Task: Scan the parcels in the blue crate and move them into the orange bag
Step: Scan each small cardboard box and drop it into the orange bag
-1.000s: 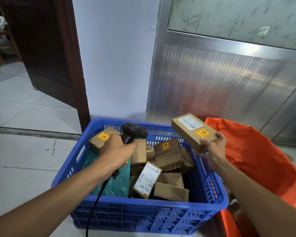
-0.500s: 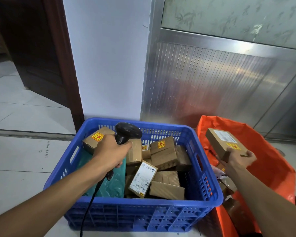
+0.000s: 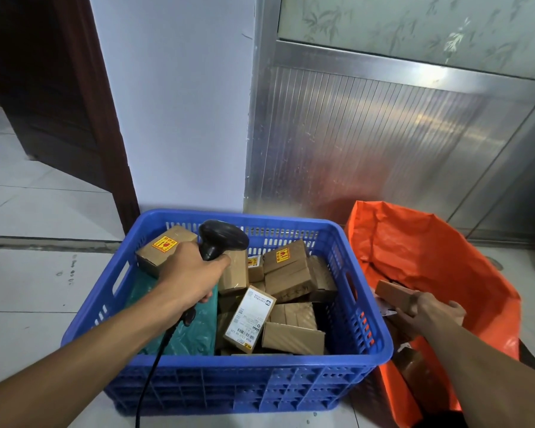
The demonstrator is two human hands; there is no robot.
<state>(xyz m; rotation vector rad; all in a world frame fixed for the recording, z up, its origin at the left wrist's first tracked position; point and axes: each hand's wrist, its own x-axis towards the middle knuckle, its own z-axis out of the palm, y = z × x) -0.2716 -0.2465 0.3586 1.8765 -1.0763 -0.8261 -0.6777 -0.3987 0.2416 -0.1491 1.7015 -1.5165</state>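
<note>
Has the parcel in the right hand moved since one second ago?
Yes. The parcel, gripped by the right hand, went from above the blue crate rim rightward and down into the orange bag.

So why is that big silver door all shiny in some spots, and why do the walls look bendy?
Head view: light glares off the ribbed metal door panel, brightest near its top; the orange bag casts a reddish reflection low on it. The wide-angle lens bows straight edges near the borders.
</note>
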